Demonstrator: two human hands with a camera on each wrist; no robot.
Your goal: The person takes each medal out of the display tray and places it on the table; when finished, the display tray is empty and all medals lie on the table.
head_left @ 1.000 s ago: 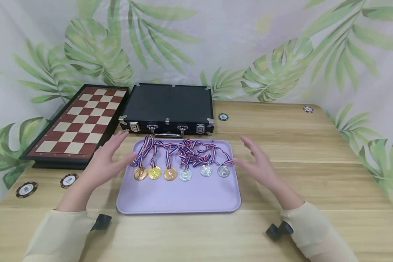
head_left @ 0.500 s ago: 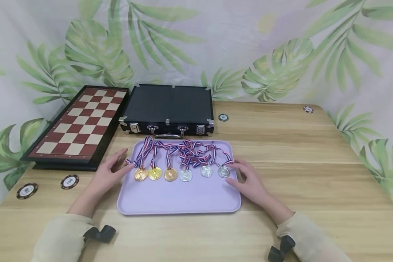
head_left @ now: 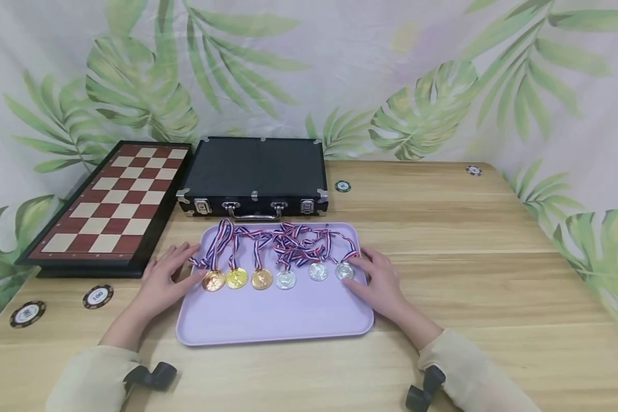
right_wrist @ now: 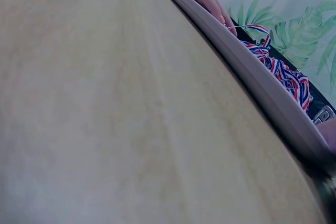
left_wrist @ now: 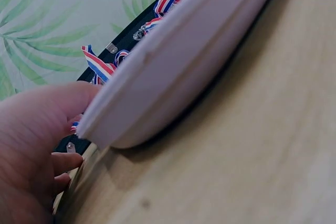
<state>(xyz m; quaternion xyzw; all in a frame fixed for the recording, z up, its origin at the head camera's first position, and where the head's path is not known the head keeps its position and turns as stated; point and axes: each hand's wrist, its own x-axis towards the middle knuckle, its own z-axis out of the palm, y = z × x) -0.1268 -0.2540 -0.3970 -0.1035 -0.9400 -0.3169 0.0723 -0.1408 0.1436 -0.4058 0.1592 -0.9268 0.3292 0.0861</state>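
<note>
A lilac tray (head_left: 273, 320) lies on the wooden table. Across it is a row of several medals, with a gold one (head_left: 236, 278), a bronze one (head_left: 261, 278) and a silver one (head_left: 285, 279) among them. Their striped ribbons (head_left: 293, 243) are bunched towards the tray's far edge. My left hand (head_left: 165, 279) grips the tray's left side, thumb over the rim (left_wrist: 157, 61) and fingers outside it. At the opposite side my right hand (head_left: 381, 283) holds the rim, its thumb near the rightmost silver medal (head_left: 345, 270). The fingertips under the rim are partly hidden.
Behind the tray stands a black case (head_left: 257, 166) with metal clasps and a handle. A chessboard (head_left: 113, 200) lies to its left. Poker chips are scattered about: two at the front left (head_left: 98, 296), a green one (head_left: 343, 186) beside the case, another (head_left: 474, 170) at the far right corner.
Both hands have come down and inward from beside the tray onto its left and right rims. The whole head view has shifted slightly left.
</note>
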